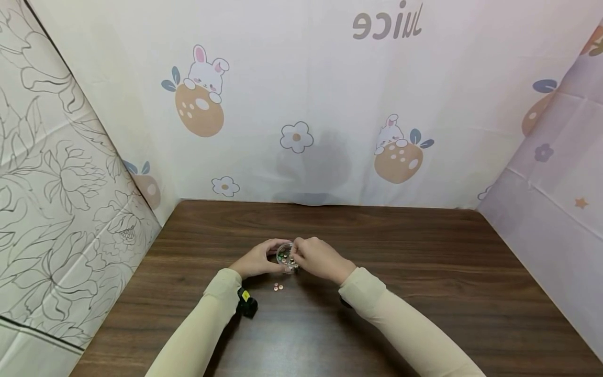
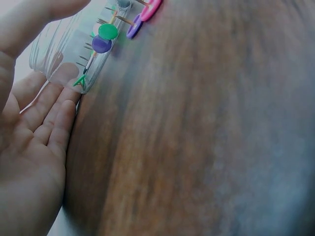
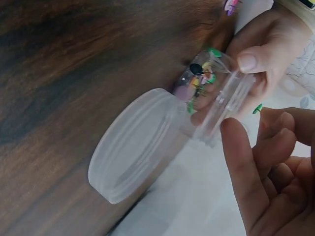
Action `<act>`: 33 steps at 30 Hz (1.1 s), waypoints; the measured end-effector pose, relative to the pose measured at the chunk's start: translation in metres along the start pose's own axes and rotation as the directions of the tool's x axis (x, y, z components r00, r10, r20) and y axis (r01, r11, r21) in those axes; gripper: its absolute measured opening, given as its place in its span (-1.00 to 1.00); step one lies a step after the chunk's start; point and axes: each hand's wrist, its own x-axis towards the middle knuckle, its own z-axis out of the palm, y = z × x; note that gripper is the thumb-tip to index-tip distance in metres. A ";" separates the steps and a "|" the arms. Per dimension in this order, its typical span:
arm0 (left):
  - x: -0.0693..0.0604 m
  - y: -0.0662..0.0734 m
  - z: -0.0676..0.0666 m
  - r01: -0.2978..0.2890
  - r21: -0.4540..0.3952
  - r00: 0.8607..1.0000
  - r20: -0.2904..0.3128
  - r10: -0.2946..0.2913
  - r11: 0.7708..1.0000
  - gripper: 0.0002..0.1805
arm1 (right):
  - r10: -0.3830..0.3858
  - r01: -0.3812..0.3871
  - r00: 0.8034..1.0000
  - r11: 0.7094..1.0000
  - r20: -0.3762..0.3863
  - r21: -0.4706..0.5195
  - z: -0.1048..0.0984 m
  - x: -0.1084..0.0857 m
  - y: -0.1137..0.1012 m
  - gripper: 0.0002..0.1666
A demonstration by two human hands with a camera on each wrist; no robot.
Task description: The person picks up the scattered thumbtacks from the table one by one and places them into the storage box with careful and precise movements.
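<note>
A small clear plastic jar (image 1: 286, 255) with coloured thumbtacks inside stands on the table. My left hand (image 1: 260, 258) holds it from the side, thumb and fingers around the wall. In the left wrist view, green and purple thumbtacks (image 2: 108, 31) show through the jar wall. My right hand (image 1: 321, 258) is at the jar's open mouth with fingers curled. In the right wrist view a green thumbtack (image 3: 257, 108) is at its fingertips, just outside the rim. Part of the grip on this tack is hidden.
Three loose thumbtacks (image 1: 278, 287) lie on the brown wooden table (image 1: 424, 293), on the near side of the jar. A clear round lid (image 3: 133, 147) is beside the jar in the right wrist view. A patterned curtain (image 1: 301, 94) hangs behind the table.
</note>
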 end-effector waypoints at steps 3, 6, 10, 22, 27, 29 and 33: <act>0.000 0.000 -0.001 0.006 0.012 1.000 0.005 -0.006 1.000 -0.19 | 0.033 -0.032 0.999 0.999 0.022 -0.020 0.004 0.005 0.002 -0.87; 0.000 0.000 -0.001 0.011 0.019 1.000 0.010 -0.011 1.000 -0.20 | 0.057 -0.055 0.998 0.998 0.035 -0.033 0.007 0.008 0.005 -0.86; 0.000 0.000 -0.001 0.011 0.016 1.000 0.012 -0.011 1.000 -0.21 | 0.086 -0.085 0.995 0.996 0.047 -0.032 0.007 0.010 0.006 -0.88; 0.001 -0.002 0.000 -0.011 0.023 1.000 -0.011 0.011 1.000 -0.21 | 0.082 -0.083 0.996 0.996 0.044 0.017 0.002 0.005 0.005 -0.89; 0.002 -0.004 0.000 -0.007 0.032 1.000 0.001 0.007 0.999 -0.20 | 0.052 -0.054 0.997 0.998 0.058 0.039 0.003 -0.002 0.003 -0.93; 0.002 -0.004 -0.001 -0.002 0.035 1.000 0.008 0.002 0.999 -0.20 | 0.030 -0.033 0.998 0.999 0.061 0.043 0.005 -0.005 0.002 -0.94; 0.001 -0.003 -0.002 -0.004 0.049 1.000 0.013 0.004 0.999 -0.20 | -0.023 0.021 0.998 0.999 0.051 0.034 0.009 -0.010 0.000 -0.94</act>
